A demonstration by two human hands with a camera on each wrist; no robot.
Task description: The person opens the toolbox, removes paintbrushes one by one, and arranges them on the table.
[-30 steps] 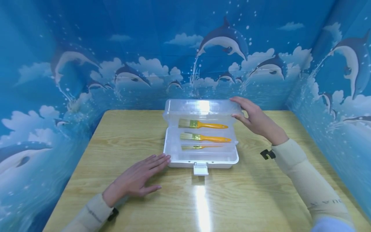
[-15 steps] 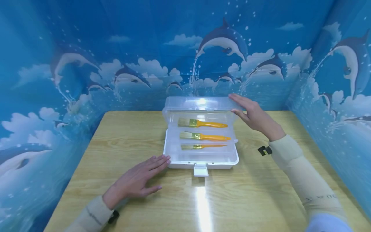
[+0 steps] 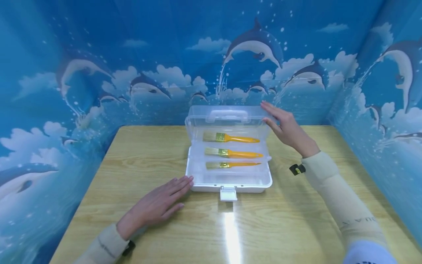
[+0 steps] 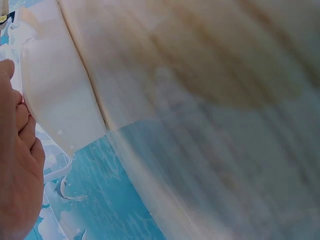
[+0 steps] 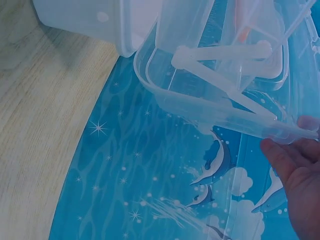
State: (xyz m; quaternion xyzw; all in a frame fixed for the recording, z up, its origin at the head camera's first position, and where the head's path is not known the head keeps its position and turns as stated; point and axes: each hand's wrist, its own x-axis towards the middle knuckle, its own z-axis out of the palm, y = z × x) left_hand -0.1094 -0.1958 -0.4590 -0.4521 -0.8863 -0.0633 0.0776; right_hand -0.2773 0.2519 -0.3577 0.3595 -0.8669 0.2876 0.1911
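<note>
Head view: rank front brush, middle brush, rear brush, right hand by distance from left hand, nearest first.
From left hand:
1. Front brush, nearest the latch.
2. Middle brush, just behind.
3. Rear brush, nearest the lid.
4. Right hand, far right, holding the lid.

- A hand could pass over bare tabletop (image 3: 148,152) either side of the box (image 3: 248,186).
- Behind, the raised lid (image 3: 197,123) and dolphin backdrop (image 3: 158,51) stood in the way.
- The right hand (image 3: 288,129) blocked the lid's right edge, the left hand (image 3: 157,203) the front-left corner.
- Up front, the latch (image 3: 228,194) jutted out.
- Free room lay before the front brush (image 3: 242,164).
</note>
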